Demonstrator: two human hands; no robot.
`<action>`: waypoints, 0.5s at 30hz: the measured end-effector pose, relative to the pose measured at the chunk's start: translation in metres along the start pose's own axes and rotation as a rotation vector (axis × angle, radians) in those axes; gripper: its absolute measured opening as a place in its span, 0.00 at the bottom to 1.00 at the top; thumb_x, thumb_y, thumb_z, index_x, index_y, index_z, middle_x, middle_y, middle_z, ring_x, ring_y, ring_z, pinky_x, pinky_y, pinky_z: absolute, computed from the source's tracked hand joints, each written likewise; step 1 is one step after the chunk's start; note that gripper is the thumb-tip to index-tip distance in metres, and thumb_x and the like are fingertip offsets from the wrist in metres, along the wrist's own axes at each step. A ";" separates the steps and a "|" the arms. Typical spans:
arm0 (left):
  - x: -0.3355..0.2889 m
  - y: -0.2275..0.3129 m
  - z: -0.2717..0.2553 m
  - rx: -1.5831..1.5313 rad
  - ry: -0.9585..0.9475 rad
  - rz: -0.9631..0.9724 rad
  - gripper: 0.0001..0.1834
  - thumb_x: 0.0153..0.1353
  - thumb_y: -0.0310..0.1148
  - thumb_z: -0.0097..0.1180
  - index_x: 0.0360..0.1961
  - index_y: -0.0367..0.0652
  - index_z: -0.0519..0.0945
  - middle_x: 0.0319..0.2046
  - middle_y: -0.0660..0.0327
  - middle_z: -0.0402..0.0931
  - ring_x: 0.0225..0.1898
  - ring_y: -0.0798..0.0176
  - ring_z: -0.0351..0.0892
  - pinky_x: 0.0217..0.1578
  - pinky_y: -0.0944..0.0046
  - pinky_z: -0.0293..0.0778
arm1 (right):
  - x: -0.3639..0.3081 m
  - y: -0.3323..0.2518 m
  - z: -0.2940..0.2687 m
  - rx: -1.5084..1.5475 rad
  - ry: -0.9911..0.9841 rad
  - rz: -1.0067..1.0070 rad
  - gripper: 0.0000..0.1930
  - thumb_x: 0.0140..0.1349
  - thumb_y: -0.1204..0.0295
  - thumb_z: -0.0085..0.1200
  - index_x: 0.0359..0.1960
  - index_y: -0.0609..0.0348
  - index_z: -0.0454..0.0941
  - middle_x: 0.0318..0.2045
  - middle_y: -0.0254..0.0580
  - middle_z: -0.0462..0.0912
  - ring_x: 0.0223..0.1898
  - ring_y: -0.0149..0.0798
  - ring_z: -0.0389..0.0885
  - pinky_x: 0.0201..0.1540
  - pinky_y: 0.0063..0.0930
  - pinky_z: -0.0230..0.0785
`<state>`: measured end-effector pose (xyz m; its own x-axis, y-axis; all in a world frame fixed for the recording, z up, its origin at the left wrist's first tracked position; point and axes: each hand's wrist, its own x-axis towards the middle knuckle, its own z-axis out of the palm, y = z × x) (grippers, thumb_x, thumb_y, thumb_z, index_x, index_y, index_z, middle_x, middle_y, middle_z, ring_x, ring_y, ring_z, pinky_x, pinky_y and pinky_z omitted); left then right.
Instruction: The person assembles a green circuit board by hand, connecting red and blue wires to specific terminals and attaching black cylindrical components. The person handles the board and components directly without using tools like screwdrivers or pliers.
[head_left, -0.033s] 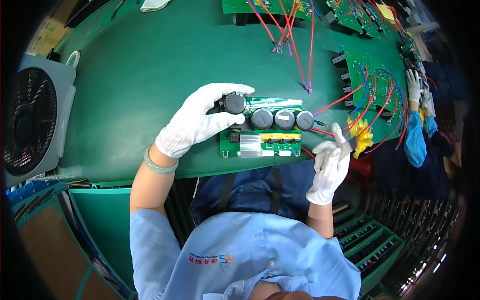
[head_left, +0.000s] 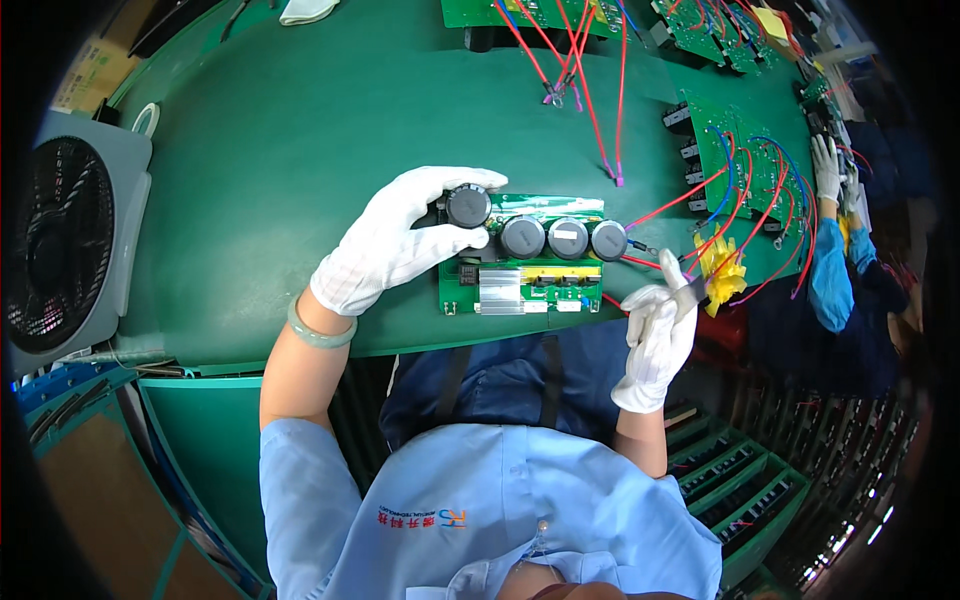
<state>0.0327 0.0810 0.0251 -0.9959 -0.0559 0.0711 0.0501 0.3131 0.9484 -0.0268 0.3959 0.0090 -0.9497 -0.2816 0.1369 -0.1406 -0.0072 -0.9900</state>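
Note:
A green circuit board (head_left: 456,292) lies near the table's front edge, with several black cylindrical capacitors (head_left: 522,238) and a silver heat sink (head_left: 499,291) on it. My white-gloved left hand (head_left: 385,235) is closed around its left end, thumb and fingers on either side of the leftmost capacitor (head_left: 468,206). To the right of the board, my gloved right hand (head_left: 660,335) is closed on a flat grey blade-like piece (head_left: 687,295), partly hidden by the fingers. Red wires (head_left: 640,263) run from the board's right side past that hand. Beside its fingertips is a crumpled yellow bundle (head_left: 720,270).
Another wired circuit board (head_left: 745,180) lies to the right, and more boards (head_left: 545,14) are along the far edge. A grey fan (head_left: 75,235) stands at left. Another person's gloved hand (head_left: 826,170) works at far right. Green slotted racks (head_left: 735,480) stand below right.
My right hand has shifted slightly left and toward me with the grey piece. My left hand keeps its grip on the board, which has barely moved.

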 end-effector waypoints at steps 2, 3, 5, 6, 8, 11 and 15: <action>-0.001 -0.005 0.001 -0.026 0.002 0.011 0.29 0.54 0.27 0.71 0.59 0.41 0.79 0.57 0.56 0.80 0.58 0.59 0.78 0.63 0.59 0.70 | -0.009 -0.001 -0.001 -0.048 -0.042 0.028 0.22 0.78 0.62 0.44 0.64 0.67 0.69 0.34 0.43 0.82 0.20 0.19 0.62 0.25 0.15 0.55; 0.000 -0.006 0.002 -0.042 0.001 0.019 0.29 0.54 0.27 0.70 0.59 0.41 0.78 0.57 0.56 0.80 0.58 0.59 0.78 0.63 0.59 0.70 | -0.015 0.004 -0.002 -0.066 -0.037 0.040 0.22 0.78 0.62 0.44 0.65 0.66 0.68 0.34 0.43 0.82 0.20 0.19 0.62 0.25 0.15 0.55; 0.000 -0.005 0.002 -0.079 -0.003 -0.007 0.28 0.56 0.28 0.70 0.59 0.41 0.78 0.56 0.56 0.80 0.58 0.59 0.78 0.63 0.59 0.71 | -0.022 0.004 -0.006 -0.037 -0.033 0.078 0.20 0.76 0.66 0.47 0.64 0.65 0.71 0.34 0.43 0.82 0.24 0.21 0.69 0.29 0.17 0.62; 0.002 -0.003 0.002 -0.095 -0.006 -0.017 0.28 0.57 0.28 0.70 0.59 0.40 0.77 0.56 0.55 0.80 0.58 0.59 0.78 0.62 0.59 0.71 | -0.023 0.005 -0.007 -0.121 -0.049 0.023 0.19 0.74 0.68 0.49 0.62 0.65 0.73 0.35 0.43 0.82 0.26 0.24 0.71 0.31 0.18 0.65; 0.002 -0.003 0.006 0.032 0.003 0.061 0.27 0.58 0.30 0.69 0.59 0.40 0.78 0.55 0.55 0.80 0.58 0.58 0.79 0.62 0.58 0.72 | -0.024 0.007 -0.008 -0.291 -0.078 -0.089 0.17 0.71 0.71 0.53 0.58 0.65 0.78 0.37 0.43 0.83 0.30 0.28 0.76 0.35 0.22 0.70; -0.001 -0.002 0.006 0.218 0.038 0.228 0.26 0.60 0.34 0.69 0.59 0.40 0.78 0.53 0.55 0.82 0.55 0.54 0.80 0.60 0.57 0.73 | -0.009 -0.019 -0.005 -0.649 -0.251 -0.329 0.19 0.61 0.75 0.62 0.54 0.64 0.83 0.30 0.45 0.84 0.27 0.39 0.78 0.33 0.30 0.72; 0.005 -0.001 0.011 0.160 0.015 0.335 0.28 0.60 0.36 0.68 0.60 0.38 0.77 0.52 0.52 0.82 0.53 0.50 0.82 0.57 0.56 0.75 | -0.005 -0.035 0.003 -0.690 -0.311 -0.380 0.21 0.59 0.72 0.65 0.55 0.63 0.81 0.22 0.42 0.80 0.21 0.42 0.77 0.25 0.34 0.68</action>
<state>0.0271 0.0914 0.0211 -0.9252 0.0612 0.3746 0.3591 0.4605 0.8118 -0.0159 0.3943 0.0426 -0.6977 -0.6300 0.3411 -0.6697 0.4044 -0.6229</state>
